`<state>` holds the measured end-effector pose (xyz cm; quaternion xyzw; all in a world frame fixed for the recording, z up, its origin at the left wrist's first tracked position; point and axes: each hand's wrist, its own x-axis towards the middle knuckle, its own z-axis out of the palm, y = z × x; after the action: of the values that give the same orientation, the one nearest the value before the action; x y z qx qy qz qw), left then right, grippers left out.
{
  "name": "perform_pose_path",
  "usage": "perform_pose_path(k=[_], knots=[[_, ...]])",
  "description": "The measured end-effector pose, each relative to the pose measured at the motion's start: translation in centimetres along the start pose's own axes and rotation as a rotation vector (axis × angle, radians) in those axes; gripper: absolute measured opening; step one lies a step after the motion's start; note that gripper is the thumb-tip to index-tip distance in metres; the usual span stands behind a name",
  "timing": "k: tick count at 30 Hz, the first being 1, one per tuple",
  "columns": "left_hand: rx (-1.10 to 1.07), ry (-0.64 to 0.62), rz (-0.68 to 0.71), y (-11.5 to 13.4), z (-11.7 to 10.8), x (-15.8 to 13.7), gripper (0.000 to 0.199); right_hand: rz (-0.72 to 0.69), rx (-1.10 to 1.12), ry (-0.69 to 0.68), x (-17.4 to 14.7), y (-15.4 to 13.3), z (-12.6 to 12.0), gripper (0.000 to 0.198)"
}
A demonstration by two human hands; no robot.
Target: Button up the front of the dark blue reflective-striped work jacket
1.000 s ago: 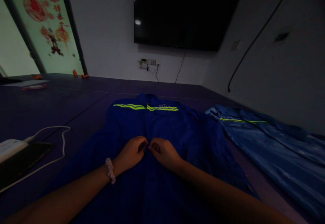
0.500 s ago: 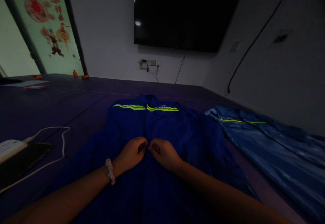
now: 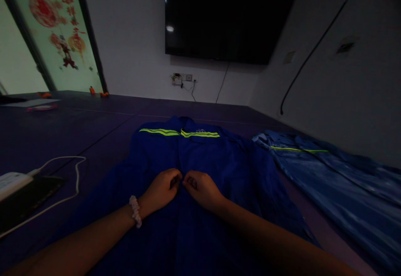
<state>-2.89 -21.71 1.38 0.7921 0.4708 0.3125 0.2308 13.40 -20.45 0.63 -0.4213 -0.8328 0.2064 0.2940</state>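
Fingers [image 3: 177, 180] of the left hand [image 3: 161, 190] are pinched down on the front edge of the dark blue jacket [image 3: 200, 171], right at its middle seam, and the fingers of the right hand [image 3: 202, 189] are curled onto the facing edge; the two sets of fingertips meet almost touching. Whether a button or a zip sits between them, I cannot tell in this dim light. A pale scrunchie [image 3: 135, 211] rings the left wrist. Both forearms lie over the lower half of the jacket, which is spread flat on the dark purple counter [image 3: 62, 130], collar away from the camera, with a yellow-green stripe [image 3: 180, 132] across the chest. Off to the right, just beside it, a second, lighter blue jacket [image 3: 328, 175] lies flat too, carrying its own thin yellow-green stripe. Over at the left edge there's a white box [image 3: 12, 181] with a white cable [image 3: 67, 171] looping from it, resting by a flat black slab [image 3: 28, 198]. On the far wall hangs a big dark screen [image 3: 228, 17].
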Motion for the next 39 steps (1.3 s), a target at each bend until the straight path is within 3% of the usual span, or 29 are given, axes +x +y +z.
perform_pose_path(k=[39], knots=[[0.094, -0.032, 0.047, 0.46, -0.33, -0.07, 0.019, -0.009, -0.039, -0.014, -0.05, -0.3, -0.19, 0.003]])
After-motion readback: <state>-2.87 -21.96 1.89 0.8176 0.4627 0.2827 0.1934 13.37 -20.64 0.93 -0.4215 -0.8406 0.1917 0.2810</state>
